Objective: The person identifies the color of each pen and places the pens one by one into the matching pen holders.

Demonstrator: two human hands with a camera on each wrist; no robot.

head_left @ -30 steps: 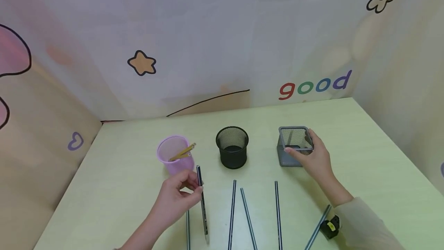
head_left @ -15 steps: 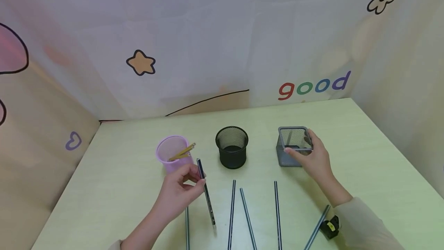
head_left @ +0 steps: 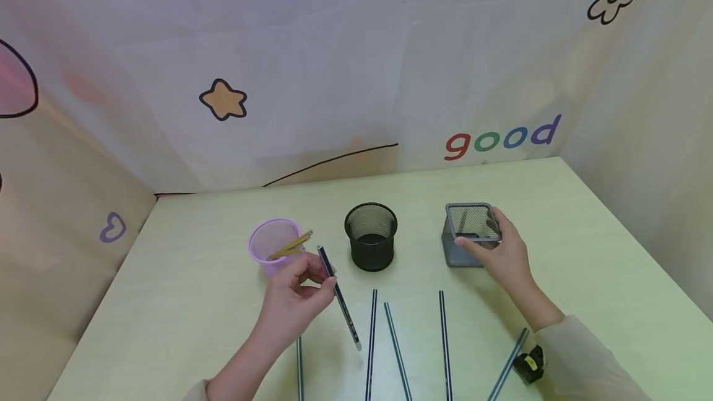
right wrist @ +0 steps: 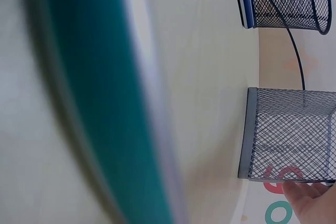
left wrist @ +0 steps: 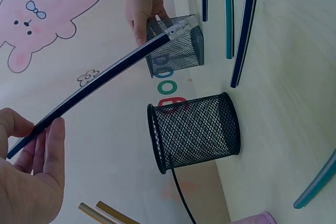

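Observation:
My left hand (head_left: 295,296) pinches a dark blue pencil (head_left: 344,308) between thumb and fingers, tilted above the table. Its eraser end (left wrist: 182,27) points away from the hand in the left wrist view. My right hand (head_left: 508,257) grips the rim of a square grey mesh pen holder (head_left: 462,254), which stands at the right. A round black mesh pen holder (head_left: 373,255) stands in the middle. Left of it is a purple mesh pen holder (head_left: 260,255) with yellow pencils (head_left: 292,245) leaning inside, partly behind the left hand.
Two dark blue pencils (head_left: 371,345) (head_left: 445,345) and several teal ones (head_left: 398,351) lie on the table (head_left: 211,302) in front of the holders. A black tape measure (head_left: 529,364) lies beside the right sleeve, against a teal pencil (head_left: 508,365). Printed cloth walls surround the table.
My left hand has moved slightly up and right, and the pencil in it has swung from nearly upright to slanting, its lower end going right. The right hand stays on the grey holder.

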